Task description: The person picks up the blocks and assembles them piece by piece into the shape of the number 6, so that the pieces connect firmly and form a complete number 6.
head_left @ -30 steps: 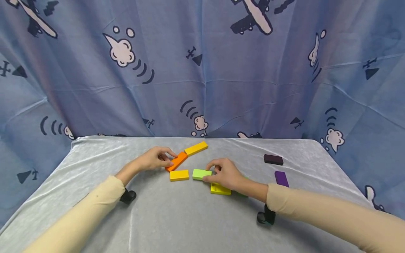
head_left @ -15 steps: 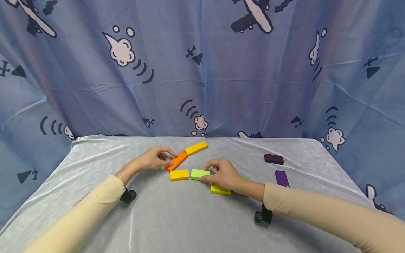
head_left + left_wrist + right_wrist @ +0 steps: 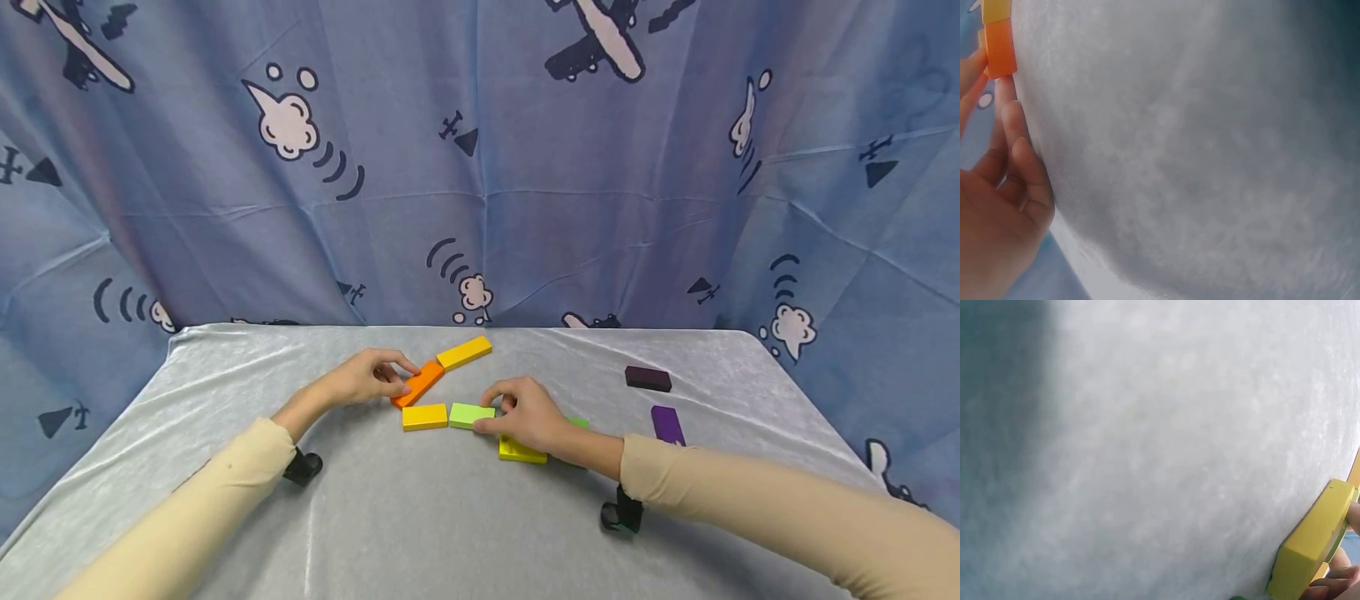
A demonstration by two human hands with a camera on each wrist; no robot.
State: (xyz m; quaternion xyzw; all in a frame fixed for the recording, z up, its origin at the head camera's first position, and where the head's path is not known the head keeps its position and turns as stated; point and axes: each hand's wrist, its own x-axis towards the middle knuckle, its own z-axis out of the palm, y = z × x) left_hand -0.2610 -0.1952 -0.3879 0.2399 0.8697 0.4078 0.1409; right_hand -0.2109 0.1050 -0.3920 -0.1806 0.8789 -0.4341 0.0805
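Note:
My left hand holds an orange block between thumb and fingers, flat on the cloth. In the left wrist view, this orange block sits at the upper left by the fingertips. Light green and rectangular, another block is pinched by my right hand. Its left end is at the right end of an amber block, with at most a thin gap. A second amber block meets the orange block's far end. Below the right hand lies a yellow block, large in the right wrist view.
A green block is mostly hidden by the right wrist. Farther right on the grey cloth-covered table lie a dark block and a purple block. A blue patterned curtain hangs behind the table.
The right hand has slid the light green block left, narrowing the gap to the amber block. My left hand and the orange block have stayed in place.

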